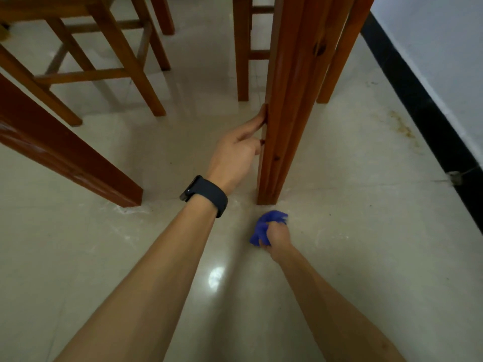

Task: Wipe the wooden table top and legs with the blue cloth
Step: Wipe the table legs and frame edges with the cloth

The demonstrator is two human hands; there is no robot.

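The left hand [235,152] is gripping the table leg [287,100], presumably below a worktop corner out of view. The right hand [278,235] is clutching the bunched blue cloth [264,226] just beside the leg's foot, risking dragging grit from the floor [366,244] onto the wood.

Bright blue cloth [264,227], reddish-brown knotted table leg [290,113], black wristband [206,194], glossy cream floor [366,205].

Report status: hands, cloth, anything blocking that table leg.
Left hand grips the table leg. Right hand holds the bunched blue cloth, just short of the leg's foot, off the wood. Nothing between cloth and leg.
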